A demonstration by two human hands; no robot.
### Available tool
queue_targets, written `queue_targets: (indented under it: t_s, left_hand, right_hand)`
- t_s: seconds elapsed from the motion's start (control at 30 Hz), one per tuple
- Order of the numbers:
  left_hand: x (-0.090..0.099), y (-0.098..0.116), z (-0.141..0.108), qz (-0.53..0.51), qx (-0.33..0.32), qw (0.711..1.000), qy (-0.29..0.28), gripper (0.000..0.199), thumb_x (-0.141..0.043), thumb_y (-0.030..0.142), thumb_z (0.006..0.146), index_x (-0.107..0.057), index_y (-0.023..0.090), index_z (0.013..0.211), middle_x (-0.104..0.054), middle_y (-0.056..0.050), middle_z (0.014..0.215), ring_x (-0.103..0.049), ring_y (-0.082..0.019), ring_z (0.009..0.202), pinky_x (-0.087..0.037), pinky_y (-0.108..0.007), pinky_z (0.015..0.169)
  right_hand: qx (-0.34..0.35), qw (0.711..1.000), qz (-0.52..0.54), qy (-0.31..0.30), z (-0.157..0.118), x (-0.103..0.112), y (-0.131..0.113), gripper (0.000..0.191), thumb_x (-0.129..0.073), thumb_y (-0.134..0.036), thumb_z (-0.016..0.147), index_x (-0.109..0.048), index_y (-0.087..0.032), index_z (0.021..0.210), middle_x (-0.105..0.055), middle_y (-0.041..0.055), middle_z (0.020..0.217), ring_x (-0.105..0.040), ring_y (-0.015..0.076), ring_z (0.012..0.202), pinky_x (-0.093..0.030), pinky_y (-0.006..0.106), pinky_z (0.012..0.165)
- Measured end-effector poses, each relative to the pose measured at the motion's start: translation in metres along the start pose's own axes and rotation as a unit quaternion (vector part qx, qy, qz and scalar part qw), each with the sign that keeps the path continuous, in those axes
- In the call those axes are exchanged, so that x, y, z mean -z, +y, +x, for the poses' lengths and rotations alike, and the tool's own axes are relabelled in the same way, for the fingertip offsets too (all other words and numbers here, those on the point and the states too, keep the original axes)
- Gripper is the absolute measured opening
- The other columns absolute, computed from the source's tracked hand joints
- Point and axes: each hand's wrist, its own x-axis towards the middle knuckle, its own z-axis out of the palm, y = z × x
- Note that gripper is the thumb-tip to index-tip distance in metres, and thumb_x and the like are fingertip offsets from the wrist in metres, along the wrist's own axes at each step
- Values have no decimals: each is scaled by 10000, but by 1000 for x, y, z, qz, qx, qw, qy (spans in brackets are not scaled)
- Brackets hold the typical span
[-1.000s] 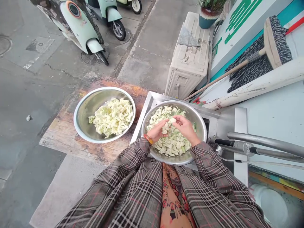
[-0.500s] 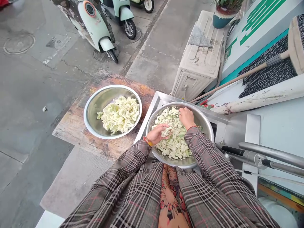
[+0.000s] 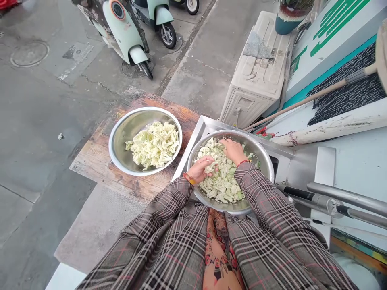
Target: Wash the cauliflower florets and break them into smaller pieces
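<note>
In front of me a metal basin [image 3: 266, 169] holds many cauliflower florets [image 3: 225, 187] in water. My left hand [image 3: 200, 168], palm up over the basin's left side, is closed around a piece of cauliflower [image 3: 211, 167]. Across from it, my right hand [image 3: 234, 151] reaches down among the florets at the basin's far side. Its fingers stretch forward, and the tips are partly hidden by the florets, so I cannot tell whether they grip one. To the left, a second metal bowl [image 3: 121, 145] contains a heap of cauliflower [image 3: 155, 145].
The left bowl stands on a worn wooden board [image 3: 90, 155]; the basin sits in a steel sink frame [image 3: 199, 129]. Beyond stands a beige outdoor unit [image 3: 256, 72]. A mop [image 3: 347, 88] leans on the right, near metal pipes [image 3: 347, 197]. Scooters [image 3: 127, 36] are parked ahead.
My right hand has moved slightly left and lower into the florets, its fingers stretching out more. Green bits now show at the basin's right side. My left hand keeps its piece of cauliflower.
</note>
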Motion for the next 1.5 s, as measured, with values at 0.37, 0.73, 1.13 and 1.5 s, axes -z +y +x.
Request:
queue_targets:
  t_s: [0.37,0.73,1.13,1.5]
  left_hand:
    - [0,1,5,-20,13,1000,-19,388,-625,195,725,-613,172,1113,-678,-104,1022,-690,-218,828,-491,-250,554]
    - [3,0,-2,-28,-8,999,-35,343,-729,373,757,-625,177,1018,-682,-106,995,-688,-212,804,-426,-201,479]
    - [0,1,5,20,11,1000,-9,404,-682,245,743,-610,184,1136,-665,-97,997,-685,-185,772,-416,-182,471]
    - [-9,3,10,10,32,999,-38,491,-650,203,783,-568,224,1266,-657,-94,1080,-692,-202,845,-564,-294,641]
  right_hand:
    - [-48,983,143,104,-37,15,32,495,-449,-193,865,-560,-245,1345,-607,96,1204,-589,242,963,-463,352,826]
    - [-78,993,48,74,-15,0,13,244,-490,-181,862,-671,-210,1023,-666,95,1026,-547,266,949,-431,360,808]
    - [-30,998,53,3,-14,-3,3,644,-549,-92,785,-473,-198,1415,-633,114,1275,-583,278,1074,-428,408,956]
    - [-133,894,426,40,-79,20,20,458,-528,-446,847,-596,-242,1252,-680,54,1006,-624,187,777,-529,312,625]
